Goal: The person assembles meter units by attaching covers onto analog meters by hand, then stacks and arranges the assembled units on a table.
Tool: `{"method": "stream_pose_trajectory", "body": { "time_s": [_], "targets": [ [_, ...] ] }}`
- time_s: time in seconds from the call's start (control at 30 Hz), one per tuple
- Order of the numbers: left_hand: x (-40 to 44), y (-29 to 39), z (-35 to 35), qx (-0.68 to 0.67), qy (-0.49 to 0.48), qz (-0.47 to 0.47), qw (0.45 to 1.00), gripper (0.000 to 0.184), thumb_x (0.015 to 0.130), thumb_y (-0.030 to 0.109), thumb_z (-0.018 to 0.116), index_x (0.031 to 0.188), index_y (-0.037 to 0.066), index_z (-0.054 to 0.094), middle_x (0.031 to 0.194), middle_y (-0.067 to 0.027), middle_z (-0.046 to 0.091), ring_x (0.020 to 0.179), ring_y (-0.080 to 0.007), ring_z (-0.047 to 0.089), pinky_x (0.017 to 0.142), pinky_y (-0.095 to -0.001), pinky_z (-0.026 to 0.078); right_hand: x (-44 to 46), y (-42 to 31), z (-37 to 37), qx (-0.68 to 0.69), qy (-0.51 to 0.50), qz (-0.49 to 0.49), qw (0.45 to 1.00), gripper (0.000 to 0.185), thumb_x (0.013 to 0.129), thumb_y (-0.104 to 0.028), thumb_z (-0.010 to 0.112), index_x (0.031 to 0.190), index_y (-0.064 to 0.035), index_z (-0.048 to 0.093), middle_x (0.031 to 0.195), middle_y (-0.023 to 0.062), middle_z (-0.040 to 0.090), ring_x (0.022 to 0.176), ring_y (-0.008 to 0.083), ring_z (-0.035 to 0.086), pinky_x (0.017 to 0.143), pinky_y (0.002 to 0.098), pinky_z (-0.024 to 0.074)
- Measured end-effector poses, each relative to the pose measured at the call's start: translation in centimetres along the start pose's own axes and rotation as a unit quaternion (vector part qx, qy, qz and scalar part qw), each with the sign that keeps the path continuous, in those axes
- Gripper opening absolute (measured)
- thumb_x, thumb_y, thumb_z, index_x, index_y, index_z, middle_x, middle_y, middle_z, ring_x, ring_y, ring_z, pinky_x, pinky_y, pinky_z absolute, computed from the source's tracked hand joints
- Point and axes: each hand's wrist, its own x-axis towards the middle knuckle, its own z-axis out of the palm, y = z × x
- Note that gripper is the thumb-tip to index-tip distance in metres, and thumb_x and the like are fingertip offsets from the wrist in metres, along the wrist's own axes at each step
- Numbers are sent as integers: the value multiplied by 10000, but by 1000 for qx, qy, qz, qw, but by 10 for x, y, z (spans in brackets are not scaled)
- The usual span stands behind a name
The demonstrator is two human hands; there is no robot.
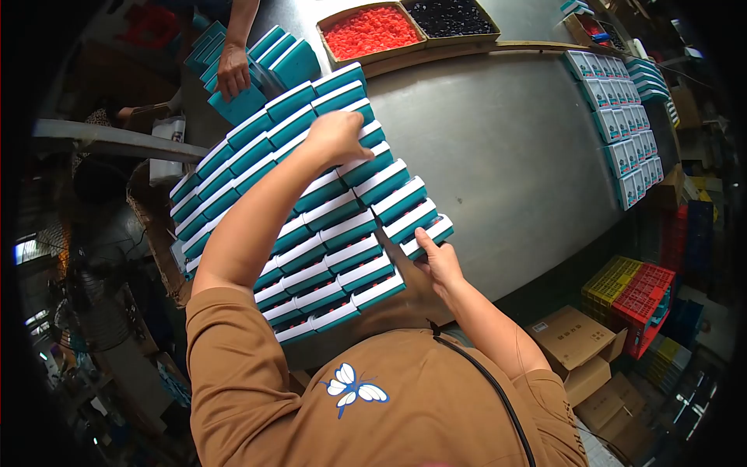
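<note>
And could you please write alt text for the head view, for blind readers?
The left hand reaches over rows of teal-and-white boxes on a metal table, while the right hand holds an end box. Beyond, another person's hand touches teal boxes, near red pieces and black pieces.

- Brown shirt (436, 397) — short sleeves (233, 342), fabric creased
- White butterfly print (355, 388) with blue markings — across the chest
- Black cord (498, 384) running down the shirt's right side
- Dark lettering (574, 426), right sleeve, unreadable
</note>
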Motion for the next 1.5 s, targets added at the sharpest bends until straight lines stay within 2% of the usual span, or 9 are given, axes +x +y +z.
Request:
{"method": "stream_pose_trajectory", "body": {
  "time_s": [0.07,0.23,0.33,0.43,0.8,1.03,1.2,1.23,1.5],
  "targets": [
    [2,-11,-9,66,138,18,988,582,630,278,778,1093,-10,574,1011,-213,649,954,-355,633,852,-399,510,-1,1,1,17,8,-11,1000,480,858,-418,722,1100,-22,601,1039,61,617,927,160,582,807,346,478],
    [15,-10,-9,51,-141,-27,988,797,586,302,845,1166,-28,408,969,-249,648,967,-384,637,831,-412,518,2,-2,3,27,13,-6,1000,444,855,-411,726,1054,-27,629,991,45,631,854,126,583,719,292,471],
    [22,-22,8,1,-74,1,997,794,572,311,858,1131,-37,415,962,-255,647,944,-396,638,814,-421,517,3,-1,9,44,28,-18,998,420,877,-360,713,1077,-1,626,1003,61,634,861,136,599,711,286,491],
    [22,-26,14,-5,-50,17,999,730,560,346,849,1037,-36,450,908,-261,651,893,-415,643,783,-440,519,5,3,8,35,14,-53,998,466,882,-330,715,1137,37,581,1074,104,632,982,175,612,847,350,506],
    [14,26,-1,-60,20,43,997,698,513,371,848,992,-23,528,847,-197,673,806,-335,675,755,-388,543,10,26,-45,24,120,-197,973,390,875,-261,715,1131,-8,564,956,24,606,767,98,587,583,240,471],
    [40,13,-103,-60,272,15,960,657,509,379,789,949,-18,504,791,-211,653,745,-359,674,702,-401,553,6,-155,-26,-65,98,-349,930,472,822,-328,755,1102,5,570,937,31,600,778,91,582,653,234,485],
    [110,-64,-163,-49,462,-71,883,875,487,530,807,1081,-62,558,824,-204,683,766,-354,699,726,-402,555,99,-341,24,-138,13,-478,867,427,793,-297,792,1021,33,648,890,41,642,767,92,559,662,242,439],
    [118,-75,-175,-41,448,-125,884,754,604,484,799,1098,-37,569,897,-181,683,818,-318,693,752,-398,543,115,-371,43,-146,-9,-494,857,428,801,-293,785,1042,33,650,897,44,648,776,92,564,667,240,439],
    [198,-173,-178,-72,445,-333,828,869,525,524,804,1117,-35,503,959,-240,678,905,-350,686,816,-414,549,282,-494,150,-271,-73,-478,832,533,772,-440,776,1131,-66,651,1007,53,661,895,142,619,751,259,442]
  ]
}}
